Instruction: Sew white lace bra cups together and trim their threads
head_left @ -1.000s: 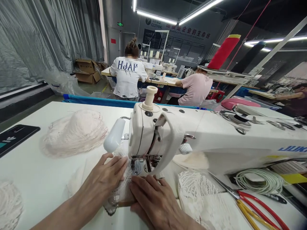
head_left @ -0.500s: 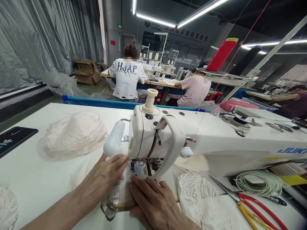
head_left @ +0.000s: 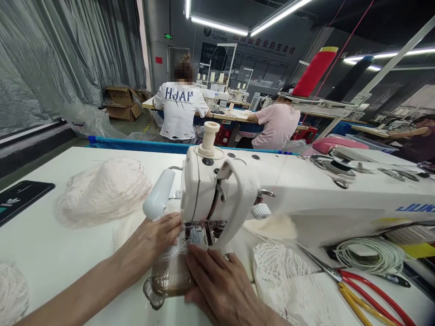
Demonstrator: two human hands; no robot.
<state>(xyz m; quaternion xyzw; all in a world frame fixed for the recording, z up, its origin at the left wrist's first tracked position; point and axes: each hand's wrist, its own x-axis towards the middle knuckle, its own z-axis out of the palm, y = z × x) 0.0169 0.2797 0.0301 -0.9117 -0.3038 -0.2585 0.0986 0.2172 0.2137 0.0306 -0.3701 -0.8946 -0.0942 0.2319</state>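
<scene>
Under the head of the white sewing machine [head_left: 207,185], a strip of white lace fabric [head_left: 172,252] lies beside the presser foot [head_left: 188,232]. My left hand [head_left: 158,235] is closed on the lace left of the needle area, its fingers together and pressing down. Just in front of the foot, my right hand [head_left: 217,280] is closed at the lace's right side, its fingertips near the foot and its thumb partly hidden. A clear plate with a brownish edge [head_left: 175,280] shows between the hands. The needle tip is hard to make out.
A pile of lace pieces [head_left: 105,190] lies left, past it a black phone [head_left: 23,199]. To the right are more lace [head_left: 285,276], scissors with red and yellow handles [head_left: 343,278] and a coiled pale cord [head_left: 370,257]. Two co-workers sit at machines ahead.
The lace has shifted away from me towards the presser foot, uncovering more of the clear plate. Both hands stay close to the same places. The view has shifted slightly.
</scene>
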